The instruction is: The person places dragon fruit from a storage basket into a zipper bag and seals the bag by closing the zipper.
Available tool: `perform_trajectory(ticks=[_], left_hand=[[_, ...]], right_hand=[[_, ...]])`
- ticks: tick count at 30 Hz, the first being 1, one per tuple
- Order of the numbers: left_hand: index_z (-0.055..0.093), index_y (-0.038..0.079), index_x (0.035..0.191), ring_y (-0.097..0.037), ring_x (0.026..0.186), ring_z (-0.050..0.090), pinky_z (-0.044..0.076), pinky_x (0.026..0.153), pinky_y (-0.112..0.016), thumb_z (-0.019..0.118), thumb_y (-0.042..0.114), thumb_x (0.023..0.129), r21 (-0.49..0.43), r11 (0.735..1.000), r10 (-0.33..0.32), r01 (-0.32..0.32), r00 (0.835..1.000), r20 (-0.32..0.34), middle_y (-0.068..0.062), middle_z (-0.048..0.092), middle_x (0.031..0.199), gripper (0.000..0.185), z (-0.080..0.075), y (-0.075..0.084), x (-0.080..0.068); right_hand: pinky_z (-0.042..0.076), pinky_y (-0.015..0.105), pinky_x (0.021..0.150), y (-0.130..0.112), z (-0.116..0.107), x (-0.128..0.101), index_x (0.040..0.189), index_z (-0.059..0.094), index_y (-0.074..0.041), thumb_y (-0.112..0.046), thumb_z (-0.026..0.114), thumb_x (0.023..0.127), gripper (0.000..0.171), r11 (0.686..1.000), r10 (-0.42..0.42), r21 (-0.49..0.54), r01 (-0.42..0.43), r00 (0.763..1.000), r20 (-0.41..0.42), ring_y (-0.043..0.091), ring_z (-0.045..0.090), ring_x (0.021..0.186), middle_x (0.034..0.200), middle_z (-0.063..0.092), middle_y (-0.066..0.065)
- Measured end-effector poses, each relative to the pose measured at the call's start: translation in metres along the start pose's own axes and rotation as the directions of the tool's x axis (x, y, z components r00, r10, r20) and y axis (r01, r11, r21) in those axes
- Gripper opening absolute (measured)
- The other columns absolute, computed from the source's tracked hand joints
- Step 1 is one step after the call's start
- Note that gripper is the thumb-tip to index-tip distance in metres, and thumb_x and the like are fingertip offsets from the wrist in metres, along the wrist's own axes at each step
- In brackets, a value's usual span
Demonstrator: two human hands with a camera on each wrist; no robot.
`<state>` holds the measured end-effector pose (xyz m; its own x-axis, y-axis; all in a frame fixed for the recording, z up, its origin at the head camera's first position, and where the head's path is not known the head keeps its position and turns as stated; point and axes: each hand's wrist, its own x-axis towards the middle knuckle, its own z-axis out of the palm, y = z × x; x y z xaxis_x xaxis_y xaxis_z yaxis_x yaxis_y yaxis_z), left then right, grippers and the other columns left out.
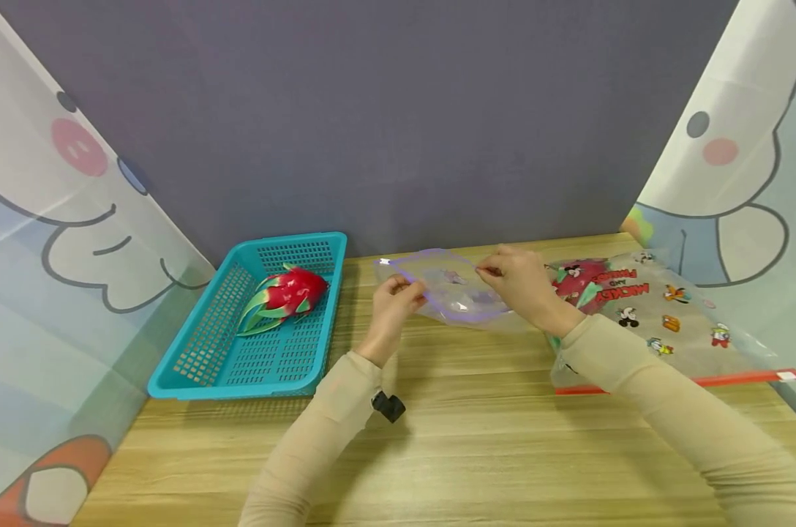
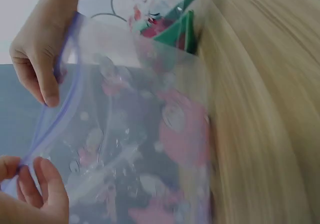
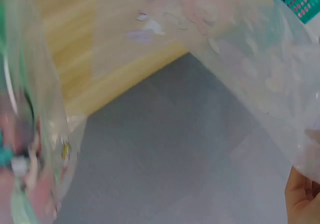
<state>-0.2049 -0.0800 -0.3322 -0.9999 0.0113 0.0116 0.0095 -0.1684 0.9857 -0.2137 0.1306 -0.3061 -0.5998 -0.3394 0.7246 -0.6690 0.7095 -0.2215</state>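
Note:
A clear zip bag (image 1: 467,296) with a purple zip strip and printed pink figures (image 2: 182,129) hangs between both hands over the table. My left hand (image 1: 394,304) pinches its purple mouth edge on the left. On the other side my right hand (image 1: 519,285) pinches the edge with thumb and fingers. The mouth is spread apart between them in the head view. Beside the right forearm lies a second clear bag (image 1: 691,315), printed with cartoon characters and fitted with a red slider strip (image 1: 734,378). A red dragon fruit (image 1: 585,272) with green leaves is inside it.
To the left on the wooden table (image 1: 477,454) stands a turquoise basket (image 1: 174,377), holding another dragon fruit (image 1: 297,290). A dark grey panel (image 1: 398,124) rises behind the table, and printed cartoon sheets (image 1: 23,293) flank it.

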Motion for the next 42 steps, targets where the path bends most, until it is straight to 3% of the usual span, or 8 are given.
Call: perform_trajectory(ticks=[8,12,16,18,22,27,36,42], left_hand=[[0.050,0.011,0.076,-0.008,0.070,0.049,0.047,0.069,-0.019,0.052,-0.002,0.083,-0.240,0.969,0.084,-0.059,0.992,0.095,0.002,0.046,0.078,0.015,0.008,0.002,0.004],[0.049,0.014,0.078,-0.007,0.072,0.048,0.045,0.071,-0.019,0.051,-0.004,0.083,-0.228,0.965,0.155,-0.128,0.982,0.107,0.005,0.043,0.077,0.018,0.006,0.002,0.010],[0.053,0.013,0.082,-0.007,0.073,0.052,0.049,0.076,-0.022,0.054,-0.002,0.084,-0.142,0.960,0.247,-0.242,0.969,0.015,0.006,0.049,0.076,0.014,0.003,0.006,0.023],[0.058,0.007,0.086,-0.008,0.072,0.055,0.051,0.077,-0.024,0.057,0.000,0.084,-0.065,0.958,0.276,-0.278,0.960,-0.039,0.005,0.053,0.075,0.007,0.000,0.007,0.029],[0.062,-0.001,0.093,-0.010,0.072,0.057,0.052,0.074,-0.025,0.062,0.006,0.085,0.179,0.943,0.301,-0.282,0.950,-0.087,0.004,0.057,0.076,0.011,-0.008,0.003,0.036],[0.065,0.000,0.089,-0.013,0.072,0.056,0.048,0.066,-0.022,0.065,0.009,0.084,0.352,0.905,0.288,-0.240,0.953,-0.090,-0.005,0.061,0.082,0.010,-0.014,-0.008,0.040],[0.069,0.003,0.083,-0.015,0.069,0.057,0.046,0.058,-0.022,0.069,0.011,0.081,0.492,0.852,0.283,-0.178,0.948,-0.147,-0.010,0.066,0.082,0.008,-0.033,-0.021,0.038],[0.066,0.001,0.089,-0.025,0.078,0.063,0.052,0.067,-0.025,0.066,0.009,0.083,0.405,0.909,0.155,-0.094,0.981,-0.118,-0.009,0.062,0.084,0.010,-0.034,-0.025,0.034]], right_hand=[[0.051,0.034,0.052,0.012,0.001,-0.004,0.076,0.071,0.004,-0.002,0.071,0.077,0.006,0.999,0.042,0.025,-0.039,0.990,-0.134,0.020,0.059,0.054,0.068,0.063,0.012],[0.044,0.019,0.052,0.023,-0.013,0.009,0.077,0.071,0.004,-0.002,0.070,0.078,0.007,0.996,0.090,0.039,-0.083,0.945,-0.315,0.023,0.058,0.053,0.066,0.061,0.015],[0.034,0.005,0.059,0.028,-0.033,0.023,0.080,0.072,0.004,-0.003,0.068,0.080,0.008,0.985,0.170,0.058,-0.160,0.899,-0.404,0.027,0.060,0.057,0.069,0.062,0.016],[0.034,0.009,0.059,0.028,-0.043,0.026,0.083,0.072,0.003,-0.003,0.067,0.081,0.008,0.981,0.192,0.040,-0.191,0.914,-0.357,0.027,0.058,0.058,0.069,0.061,0.016],[0.038,0.029,0.055,0.024,-0.056,0.025,0.089,0.073,0.001,-0.003,0.064,0.083,0.010,0.975,0.204,-0.068,-0.213,0.971,-0.121,0.025,0.054,0.059,0.072,0.058,0.013],[0.041,0.037,0.051,0.022,-0.059,0.022,0.086,0.074,-0.002,-0.007,0.067,0.082,0.009,0.973,0.196,-0.140,-0.181,0.976,0.098,0.024,0.057,0.060,0.079,0.063,0.011],[0.044,0.038,0.054,0.022,-0.048,0.029,0.078,0.074,-0.002,-0.008,0.073,0.076,0.006,0.982,0.187,-0.047,-0.184,0.980,0.074,0.025,0.059,0.057,0.071,0.066,0.013],[0.041,0.027,0.045,0.022,-0.044,0.033,0.080,0.075,-0.005,-0.015,0.073,0.078,0.011,0.950,0.306,0.026,-0.312,0.943,0.130,0.017,0.060,0.053,0.074,0.069,0.013]])
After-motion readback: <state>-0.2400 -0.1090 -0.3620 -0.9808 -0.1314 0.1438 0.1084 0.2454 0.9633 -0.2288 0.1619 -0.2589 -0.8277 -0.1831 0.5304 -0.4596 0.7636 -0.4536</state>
